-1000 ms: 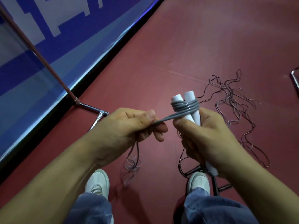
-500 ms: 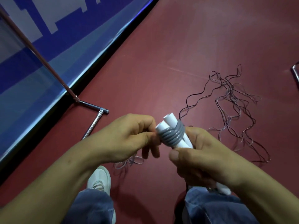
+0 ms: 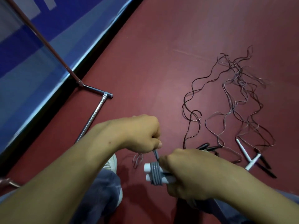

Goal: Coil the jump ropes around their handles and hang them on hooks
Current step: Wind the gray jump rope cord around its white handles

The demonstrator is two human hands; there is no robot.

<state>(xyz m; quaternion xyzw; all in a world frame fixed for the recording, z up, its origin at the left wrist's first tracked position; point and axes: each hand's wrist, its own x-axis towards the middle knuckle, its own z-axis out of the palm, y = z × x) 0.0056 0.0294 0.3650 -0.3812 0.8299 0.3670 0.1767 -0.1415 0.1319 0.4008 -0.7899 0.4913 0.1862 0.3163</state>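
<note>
White cylindrical plastic handle pair (image 3: 148,167) crosswise, ends leftward, wound in grey rope (image 3: 155,175); right hand (image 3: 186,173) grips pair; left hand (image 3: 139,133), above pair, pinches rope.

From my feed I can read no text, number or brand anywhere. The blue banner (image 3: 24,65) beside the red floor (image 3: 161,62) at upper left bears pale blocky shapes (image 3: 50,4) that may be pieces of large characters, but the frame edge cuts them off and I cannot make out a single letter. The white handles (image 3: 147,167) wrapped in grey rope (image 3: 156,173) look plain, as far as I can tell.
</note>
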